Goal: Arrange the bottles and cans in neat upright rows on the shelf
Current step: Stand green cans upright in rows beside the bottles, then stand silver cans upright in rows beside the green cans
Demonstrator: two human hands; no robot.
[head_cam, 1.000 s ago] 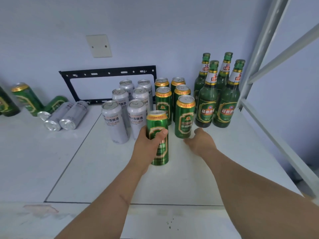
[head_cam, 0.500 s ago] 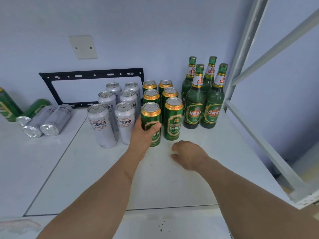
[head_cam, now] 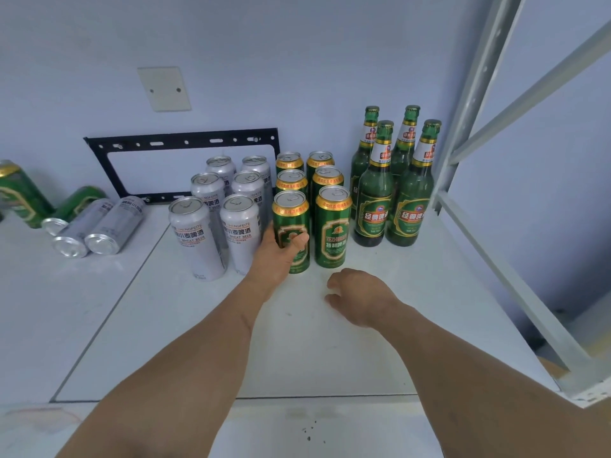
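My left hand (head_cam: 276, 256) grips an upright green can (head_cam: 291, 219) at the front of the left green column, thumb across its label. Beside it stands another green can (head_cam: 332, 226), with more green cans (head_cam: 325, 180) in two columns behind. Several silver cans (head_cam: 195, 236) stand upright in two columns to the left. Several green bottles (head_cam: 375, 196) stand upright to the right. My right hand (head_cam: 358, 297) rests on the white shelf (head_cam: 297, 342) with loosely curled fingers, holding nothing. Two silver cans (head_cam: 99, 226) and a green can (head_cam: 77, 201) lie on their sides at far left.
A black metal bracket (head_cam: 185, 140) leans against the back wall behind the silver cans. A grey shelf frame upright and braces (head_cam: 469, 104) close off the right side. Another green can (head_cam: 16, 193) sits tilted at the far left edge.
My left hand has pushed the green can back from the shelf's middle into line beside the front green can. My right hand has drawn back toward me from the cans.
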